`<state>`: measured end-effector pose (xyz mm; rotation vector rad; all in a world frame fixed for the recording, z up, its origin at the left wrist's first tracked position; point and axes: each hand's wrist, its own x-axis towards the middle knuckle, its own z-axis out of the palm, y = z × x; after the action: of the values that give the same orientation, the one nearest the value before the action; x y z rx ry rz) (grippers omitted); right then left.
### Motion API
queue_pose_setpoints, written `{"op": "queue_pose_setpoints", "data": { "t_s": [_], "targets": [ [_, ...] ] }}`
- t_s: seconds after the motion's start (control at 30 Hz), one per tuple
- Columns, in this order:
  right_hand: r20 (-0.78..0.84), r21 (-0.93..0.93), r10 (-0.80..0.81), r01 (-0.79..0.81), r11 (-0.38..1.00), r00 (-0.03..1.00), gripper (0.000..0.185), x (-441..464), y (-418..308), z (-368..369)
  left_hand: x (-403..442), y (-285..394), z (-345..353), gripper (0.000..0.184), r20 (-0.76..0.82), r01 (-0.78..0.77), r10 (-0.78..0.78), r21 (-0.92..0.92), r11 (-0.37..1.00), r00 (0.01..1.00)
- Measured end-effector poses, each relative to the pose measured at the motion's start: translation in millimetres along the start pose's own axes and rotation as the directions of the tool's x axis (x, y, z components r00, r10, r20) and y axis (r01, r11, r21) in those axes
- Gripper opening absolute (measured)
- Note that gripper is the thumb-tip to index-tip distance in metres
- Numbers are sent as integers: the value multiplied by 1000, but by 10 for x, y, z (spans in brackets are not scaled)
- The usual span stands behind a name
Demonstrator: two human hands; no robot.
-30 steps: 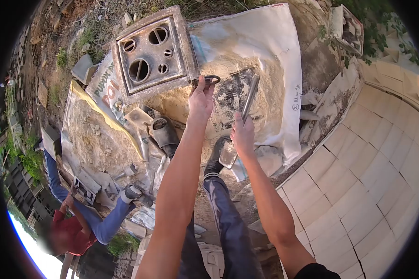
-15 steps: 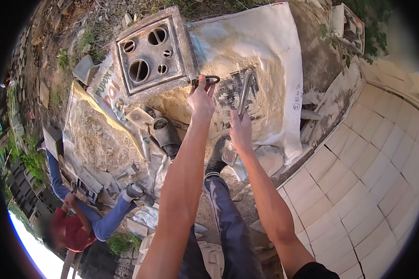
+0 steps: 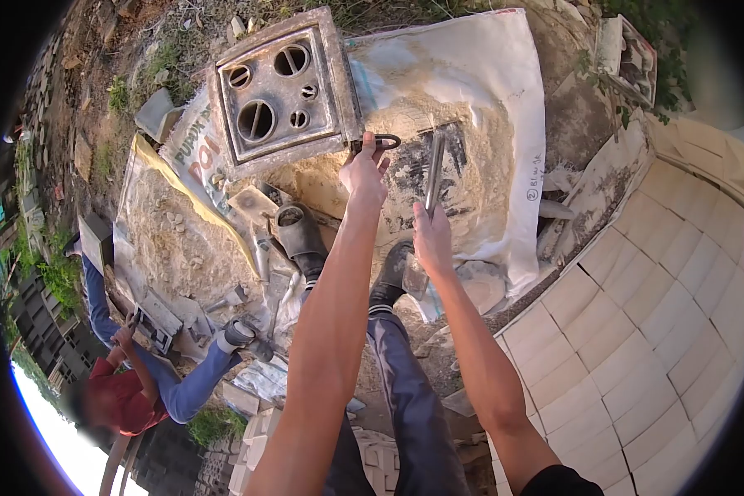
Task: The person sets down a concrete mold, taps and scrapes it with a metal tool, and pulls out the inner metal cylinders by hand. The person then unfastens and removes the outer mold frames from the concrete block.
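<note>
A square, dusty metal mould (image 3: 283, 93) with several round holes, most crossed by a bar, is tilted up over the sandy sack sheet. My left hand (image 3: 364, 175) is closed at its lower right corner, around the base of a black loop handle (image 3: 388, 141). In my right hand (image 3: 432, 240) is a grey metal bar (image 3: 435, 169), gripped at its near end and pointing away from me over a dark, scraped patch (image 3: 412, 161) in the pale powder. The fingers partly hide the bar's near end and the handle's base.
White sack sheets (image 3: 527, 107) lie under the powder. Pale square blocks (image 3: 628, 331) stand in rows at right. A trowel-like tool (image 3: 227, 299) and bits of debris lie left of my boots (image 3: 299, 234). A person in a red shirt (image 3: 124, 401) sits at lower left.
The view has shifted slightly, so most things appear a little further right. The bar in my right hand has moved slightly left relative to the sheet. Both hands keep their holds.
</note>
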<state>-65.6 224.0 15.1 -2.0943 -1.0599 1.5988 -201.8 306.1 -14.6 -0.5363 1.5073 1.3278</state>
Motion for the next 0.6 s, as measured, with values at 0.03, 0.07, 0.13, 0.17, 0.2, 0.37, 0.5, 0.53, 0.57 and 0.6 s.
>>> {"op": "queue_pose_setpoints", "data": {
  "t_s": [0.03, 0.07, 0.13, 0.17, 0.2, 0.37, 0.5, 0.53, 0.57, 0.6],
  "targets": [
    [0, -1, -1, 1, 1000, 1000, 35, -1, -30, 1, 4, 5, -3, 22, -5, -2, 2, 21, 1000, 1000],
    [-1, -20, -5, 5, 1000, 1000, 35, 0, -60, -4, 6, 3, -1, 23, -9, -4, 4, 42, 999, 1000],
    [3, -40, -10, 11, 999, 1000, 36, 1, -148, -4, -17, 19, 6, 23, -13, 1, -1, 45, 999, 1000],
    [12, -58, -3, 4, 998, 1000, 37, 1, -189, -11, -27, 25, 11, 23, -17, 7, -7, 51, 999, 1000],
    [17, -79, 6, -4, 997, 1000, 38, 10, -204, -30, -19, 8, 12, 23, -15, 12, -11, 47, 999, 1000],
    [-48, -202, -149, 136, 970, 988, 40, 88, -402, -14, 108, -21, -100, 25, 56, 33, -35, 36, 999, 998],
    [-41, -98, -158, 154, 983, 987, 42, 289, -583, 97, 40, 62, -211, 36, 214, 2, -16, 64, 998, 977],
    [-45, -35, -165, 164, 986, 985, 40, 311, -623, 115, -10, 85, -231, 36, 212, 4, -17, 64, 998, 977],
    [-18, -23, -137, 137, 990, 990, 36, 314, -660, 134, -61, 119, -260, 36, 205, -31, -9, 190, 981, 979],
    [-11, -25, -138, 137, 990, 990, 36, 272, -738, 150, -148, 189, -283, 36, 197, -65, 2, 312, 948, 980]
  ]
}}
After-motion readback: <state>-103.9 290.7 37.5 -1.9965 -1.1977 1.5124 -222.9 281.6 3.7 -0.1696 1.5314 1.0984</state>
